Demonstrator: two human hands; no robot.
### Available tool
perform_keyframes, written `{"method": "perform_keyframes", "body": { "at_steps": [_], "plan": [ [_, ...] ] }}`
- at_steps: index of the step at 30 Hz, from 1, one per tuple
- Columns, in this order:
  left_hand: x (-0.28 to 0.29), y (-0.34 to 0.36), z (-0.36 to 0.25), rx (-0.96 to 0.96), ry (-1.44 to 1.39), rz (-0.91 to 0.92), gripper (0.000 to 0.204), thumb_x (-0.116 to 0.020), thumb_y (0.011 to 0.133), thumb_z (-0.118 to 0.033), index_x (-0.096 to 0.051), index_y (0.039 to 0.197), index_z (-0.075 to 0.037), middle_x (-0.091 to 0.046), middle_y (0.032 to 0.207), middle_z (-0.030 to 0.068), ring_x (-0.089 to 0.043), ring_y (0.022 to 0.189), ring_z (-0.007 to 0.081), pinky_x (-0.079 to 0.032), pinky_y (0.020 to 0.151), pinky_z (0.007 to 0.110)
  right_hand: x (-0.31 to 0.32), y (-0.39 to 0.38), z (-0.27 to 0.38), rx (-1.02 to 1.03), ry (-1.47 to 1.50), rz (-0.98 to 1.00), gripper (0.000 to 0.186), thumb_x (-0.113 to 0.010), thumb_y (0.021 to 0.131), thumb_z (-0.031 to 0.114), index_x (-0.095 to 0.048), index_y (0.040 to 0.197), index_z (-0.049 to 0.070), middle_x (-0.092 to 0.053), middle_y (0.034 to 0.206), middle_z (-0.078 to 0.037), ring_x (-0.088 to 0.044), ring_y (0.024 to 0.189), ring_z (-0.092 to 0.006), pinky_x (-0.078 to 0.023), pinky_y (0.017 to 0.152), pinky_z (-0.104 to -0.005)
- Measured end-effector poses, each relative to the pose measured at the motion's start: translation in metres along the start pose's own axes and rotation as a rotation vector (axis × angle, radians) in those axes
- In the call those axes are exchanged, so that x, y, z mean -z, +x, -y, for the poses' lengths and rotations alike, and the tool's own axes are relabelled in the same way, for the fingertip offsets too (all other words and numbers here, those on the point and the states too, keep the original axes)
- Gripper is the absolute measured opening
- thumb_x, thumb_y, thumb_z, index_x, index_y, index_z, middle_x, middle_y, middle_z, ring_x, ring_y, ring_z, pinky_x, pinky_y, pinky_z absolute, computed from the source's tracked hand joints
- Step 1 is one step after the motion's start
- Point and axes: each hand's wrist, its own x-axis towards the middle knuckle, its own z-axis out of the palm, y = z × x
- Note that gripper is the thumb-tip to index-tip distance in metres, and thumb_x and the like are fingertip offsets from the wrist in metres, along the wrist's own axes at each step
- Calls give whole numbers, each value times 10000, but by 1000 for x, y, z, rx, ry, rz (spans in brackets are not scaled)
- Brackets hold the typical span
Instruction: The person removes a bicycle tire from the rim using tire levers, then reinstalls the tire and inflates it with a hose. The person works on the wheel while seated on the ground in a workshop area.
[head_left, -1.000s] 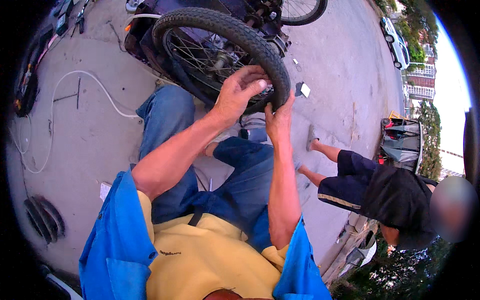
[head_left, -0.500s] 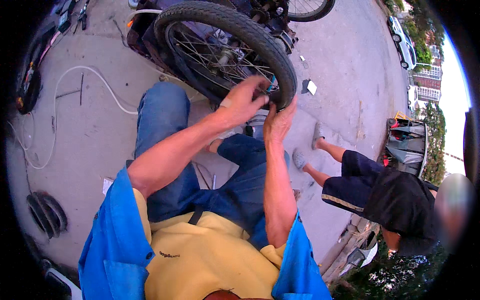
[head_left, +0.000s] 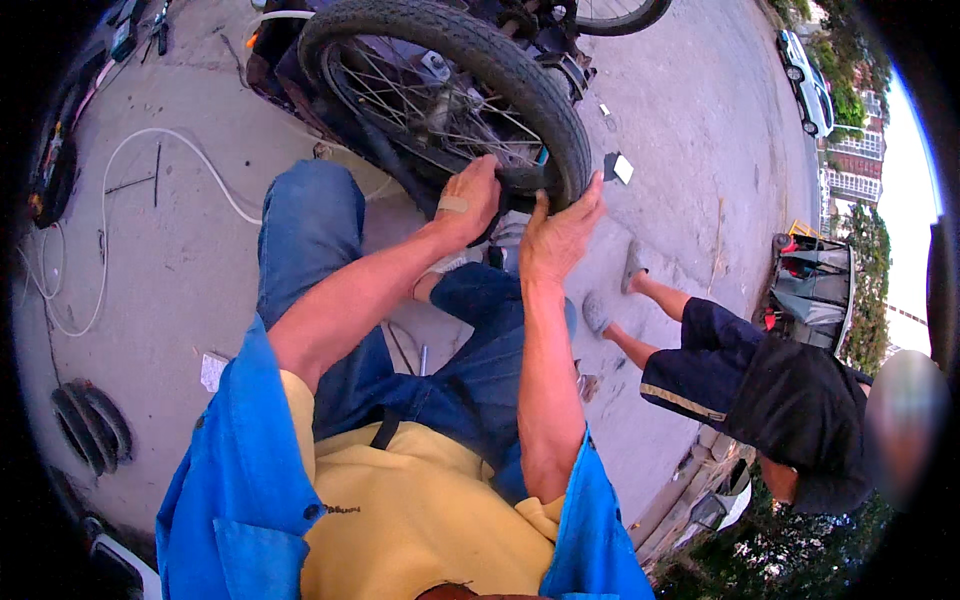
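A spoked wheel (head_left: 437, 118) with a worn black tyre (head_left: 566, 130) leans at the top centre, its near edge toward me. My left hand (head_left: 468, 200), with a tan bandage near the wrist, is closed at the wheel's lower edge, its fingertips curled over the tyre's inner side and partly hidden. My right hand (head_left: 560, 235) grips the tyre's near right end, thumb on the inner side and fingers along the outer side. A dark strip of rubber hangs below the rim beside my left hand; I cannot make out whether it is a tube or the tyre's bead.
A white hose (head_left: 110, 200) curves over the ground at left, near thin metal rods (head_left: 156, 180). Coiled black rubber (head_left: 92, 428) lies lower left. A person in dark shorts (head_left: 690, 350) stands at right. A small white item (head_left: 622, 168) lies beyond the wheel.
My left hand has moved from inside the spokes, left and down to the wheel's lower edge. My right hand still holds the tyre, its thumb now over the inner side.
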Motion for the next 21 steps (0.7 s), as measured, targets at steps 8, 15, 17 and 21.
{"method": "perform_keyframes", "body": {
  "at_steps": [8, 15, 17, 21],
  "plan": [
    [4, 7, -41, -266, -282, -61, 333, -639, 940, -36, -593, 1270, -38, -660, 1163, 209, -651, 1100, 419, -527, 943, 460, 1, 6, 1, -107, 109, 101, 821, -756, 833, 52, -317, 1528, 66, -476, 1397, -233, -513, 1282, -475, -479, 1011, -528],
    [14, 21, -73, -98, -444, -39, 255, -636, 919, -19, -653, 1174, -4, -735, 1017, 184, -728, 961, 350, -564, 843, 439, 18, 10, -12, 78, 204, 232, 830, -739, 816, -20, -297, 1517, 34, -437, 1407, -271, -459, 1322, -485, -429, 1080, -511],
    [20, 27, -75, -103, -545, -15, 261, -638, 915, -24, -657, 1174, -7, -742, 937, 170, -745, 887, 279, -571, 828, 427, 25, 17, -8, 145, 170, 233, 822, -733, 824, -20, -293, 1516, 29, -435, 1411, -272, -464, 1314, -491, -432, 1079, -511],
    [37, 20, -79, -20, -679, 218, 287, -612, 926, -34, -661, 1204, 14, -744, 1078, 142, -691, 997, 186, -540, 932, 386, 26, 16, -19, 120, 202, 276, 871, -744, 841, -7, -268, 1569, 36, -437, 1430, -258, -476, 1321, -467, -442, 1078, -504]
  ]
}}
